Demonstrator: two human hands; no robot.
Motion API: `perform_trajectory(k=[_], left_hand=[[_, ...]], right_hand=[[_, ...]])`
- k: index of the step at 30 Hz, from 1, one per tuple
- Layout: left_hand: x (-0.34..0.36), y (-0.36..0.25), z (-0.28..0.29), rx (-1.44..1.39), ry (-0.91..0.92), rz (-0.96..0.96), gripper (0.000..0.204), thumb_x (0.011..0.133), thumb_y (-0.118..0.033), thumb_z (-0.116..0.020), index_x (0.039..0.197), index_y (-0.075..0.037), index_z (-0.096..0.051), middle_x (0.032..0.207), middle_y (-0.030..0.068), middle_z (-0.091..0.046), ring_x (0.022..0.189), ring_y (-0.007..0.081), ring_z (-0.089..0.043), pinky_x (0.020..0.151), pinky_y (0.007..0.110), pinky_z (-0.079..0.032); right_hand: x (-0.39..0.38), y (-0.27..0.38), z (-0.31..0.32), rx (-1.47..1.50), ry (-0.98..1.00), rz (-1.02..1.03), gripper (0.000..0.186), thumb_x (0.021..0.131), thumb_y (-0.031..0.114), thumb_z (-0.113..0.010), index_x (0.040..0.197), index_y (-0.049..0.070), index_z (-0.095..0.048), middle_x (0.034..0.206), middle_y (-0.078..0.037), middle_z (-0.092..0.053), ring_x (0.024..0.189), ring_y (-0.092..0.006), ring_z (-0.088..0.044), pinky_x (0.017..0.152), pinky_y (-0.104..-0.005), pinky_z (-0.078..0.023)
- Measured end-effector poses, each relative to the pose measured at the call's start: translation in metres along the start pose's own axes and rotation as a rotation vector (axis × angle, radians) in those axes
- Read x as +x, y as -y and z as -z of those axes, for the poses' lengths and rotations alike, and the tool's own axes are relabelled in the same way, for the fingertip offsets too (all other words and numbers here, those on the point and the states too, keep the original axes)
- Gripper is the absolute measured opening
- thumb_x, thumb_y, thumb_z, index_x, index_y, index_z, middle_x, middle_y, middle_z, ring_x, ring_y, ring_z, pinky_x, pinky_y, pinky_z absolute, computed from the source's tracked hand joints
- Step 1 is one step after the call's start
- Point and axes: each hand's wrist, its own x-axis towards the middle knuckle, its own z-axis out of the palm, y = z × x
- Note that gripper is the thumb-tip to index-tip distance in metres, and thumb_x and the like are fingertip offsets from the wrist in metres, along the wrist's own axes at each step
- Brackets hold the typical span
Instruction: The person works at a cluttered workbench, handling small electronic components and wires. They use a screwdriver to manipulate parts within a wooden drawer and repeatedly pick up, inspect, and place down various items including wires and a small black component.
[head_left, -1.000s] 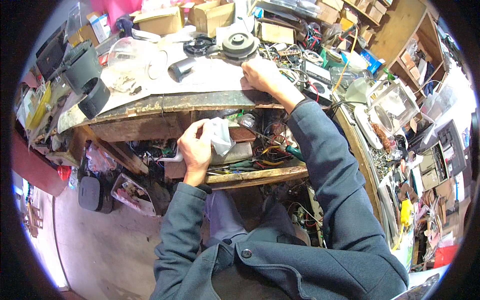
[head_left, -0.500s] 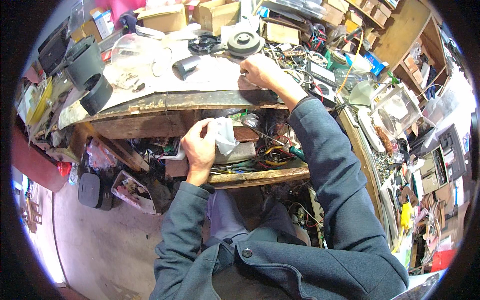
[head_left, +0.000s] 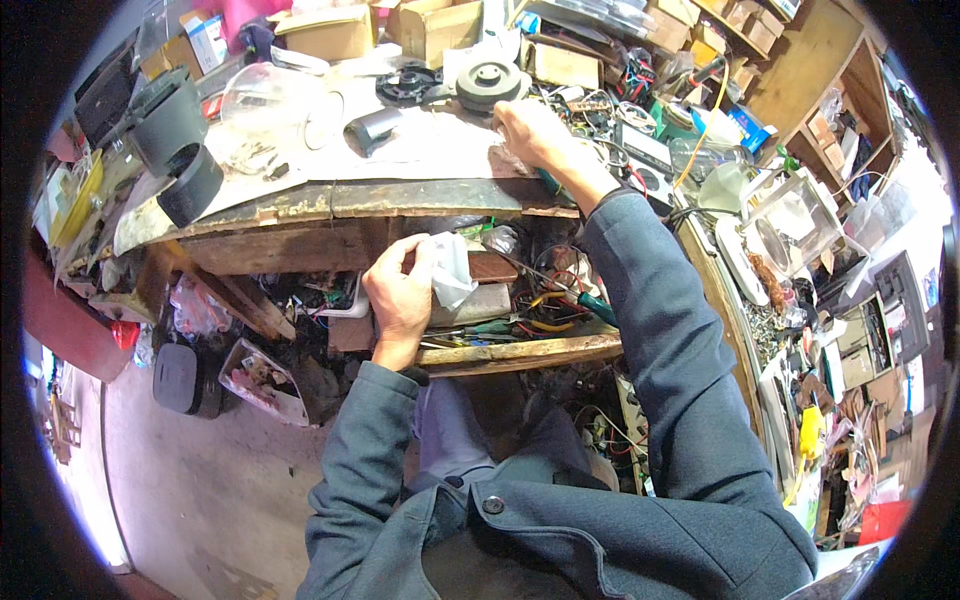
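My left hand [head_left: 399,297] is closed in a pinch on a whitish plastic bag [head_left: 453,272], held above the open drawer [head_left: 520,352]. On the bench, my right hand [head_left: 538,138] has its fingers curled closed; what they hold, if anything, is hidden. It is just in front of a round grey disc-shaped part [head_left: 489,84]. Left of that disc lies a black round part with openings [head_left: 408,87]. A short dark cylinder [head_left: 373,132] rests on the white sheet [head_left: 440,150]. The drawer holds tools and wires, among them a green-handled screwdriver [head_left: 597,306].
A clear jug-like container [head_left: 262,105] and a black cylindrical housing [head_left: 170,125] are on the bench's left. Tangled wires and parts [head_left: 610,110] crowd its right. Cardboard boxes [head_left: 440,30] line the back. Below left are a dark bin [head_left: 178,380] and a littered box [head_left: 262,383].
My right hand has shifted slightly to the right and away from me over the bench. My left hand stays nearly in place with the plastic bag.
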Motion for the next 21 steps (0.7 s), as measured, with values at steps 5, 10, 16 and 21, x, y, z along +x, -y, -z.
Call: perform_trajectory(k=[5,10,16,21], left_hand=[[0.000,0.001,0.000,-0.027,0.020,0.062,0.019,0.098,-0.013,-0.074,0.109,0.002,-0.079,0.082,0.0018,-0.075,0.063,0.0047,-0.060,0.056,0.024,-0.048],[0.001,-0.012,0.001,0.000,0.007,0.061,0.018,0.095,-0.013,-0.074,0.103,0.003,-0.079,0.089,0.0140,-0.079,0.078,0.0174,-0.074,0.072,0.032,-0.057],[0.001,-0.004,0.002,-0.004,-0.003,0.024,0.019,0.098,-0.014,-0.074,0.107,0.002,-0.079,0.084,0.0067,-0.077,0.066,0.0090,-0.065,0.060,0.027,-0.051],[-0.001,0.002,-0.003,-0.010,0.017,0.073,0.018,0.100,-0.013,-0.073,0.109,0.001,-0.078,0.079,0.0019,-0.073,0.056,0.0060,-0.059,0.050,0.024,-0.046]], right_hand=[[-0.001,0.005,-0.009,-0.104,0.021,0.134,0.013,0.090,0.013,-0.062,0.088,0.002,-0.069,0.083,-0.022,-0.072,0.083,-0.0404,-0.074,0.072,-0.0488,-0.059],[0.000,0.009,-0.011,-0.145,0.033,0.183,0.016,0.086,0.018,-0.068,0.086,0.003,-0.072,0.084,-0.022,-0.073,0.083,-0.0390,-0.075,0.073,-0.0487,-0.059],[0.001,0.053,0.027,0.192,0.070,0.016,0.016,0.084,0.014,-0.071,0.093,0.001,-0.070,0.086,-0.020,-0.072,0.085,-0.0410,-0.071,0.079,-0.0469,-0.057],[-0.075,0.131,0.056,0.512,0.159,0.150,0.017,0.083,0.012,-0.073,0.096,0.001,-0.071,0.088,-0.018,-0.072,0.085,-0.0382,-0.071,0.079,-0.0441,-0.057]])
